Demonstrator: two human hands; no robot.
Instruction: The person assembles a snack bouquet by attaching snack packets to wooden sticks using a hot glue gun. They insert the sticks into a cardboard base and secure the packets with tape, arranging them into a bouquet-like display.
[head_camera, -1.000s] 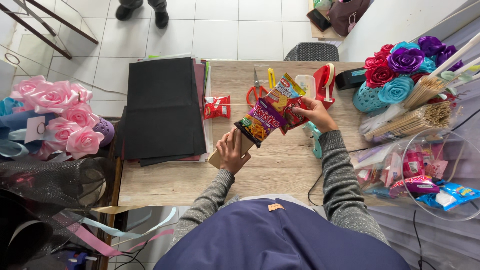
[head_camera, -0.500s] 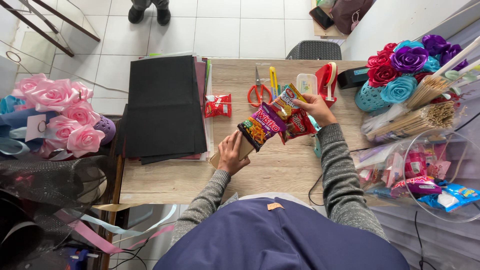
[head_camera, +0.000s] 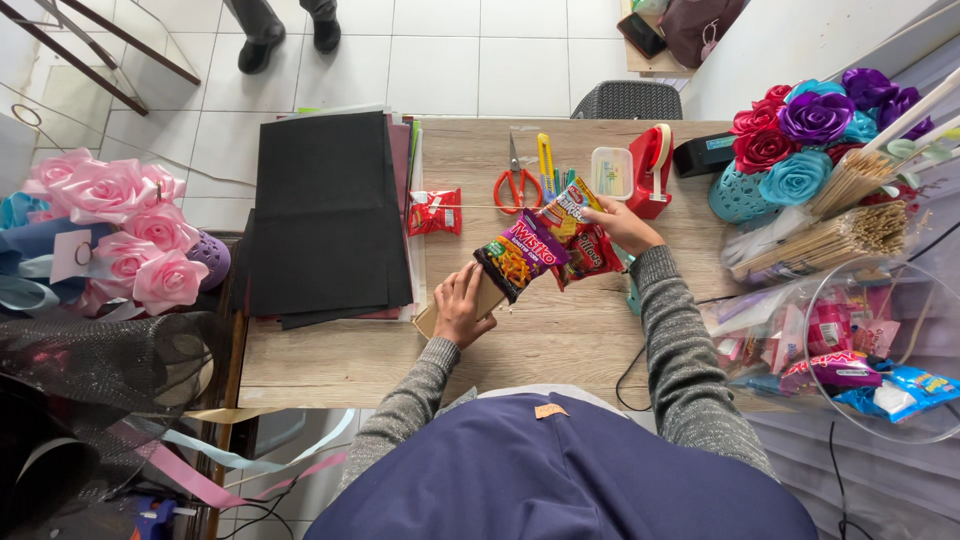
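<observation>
My right hand (head_camera: 622, 226) holds a fan of three snack packets (head_camera: 548, 243) above the wooden table (head_camera: 560, 330): a purple one, a yellow one and a red one. My left hand (head_camera: 461, 303) grips the end of a tan cardboard piece (head_camera: 484, 300) that lies on the table under the purple packet. A thin wooden skewer (head_camera: 480, 207) runs across the table just beyond the packets, next to a small red snack packet (head_camera: 435, 212).
A stack of black and coloured paper sheets (head_camera: 322, 215) lies at left. Red scissors (head_camera: 516, 183), a yellow cutter (head_camera: 545, 163), a red tape dispenser (head_camera: 654, 167) and a small box (head_camera: 611, 172) stand at the back. Paper-rose bouquets (head_camera: 812, 125), skewer bundles (head_camera: 840, 235) and a bowl of snacks (head_camera: 870, 350) crowd the right; pink roses (head_camera: 125, 235) sit left.
My right hand has shifted the fan of packets slightly lower and toward my left hand. My left hand stays on the cardboard piece.
</observation>
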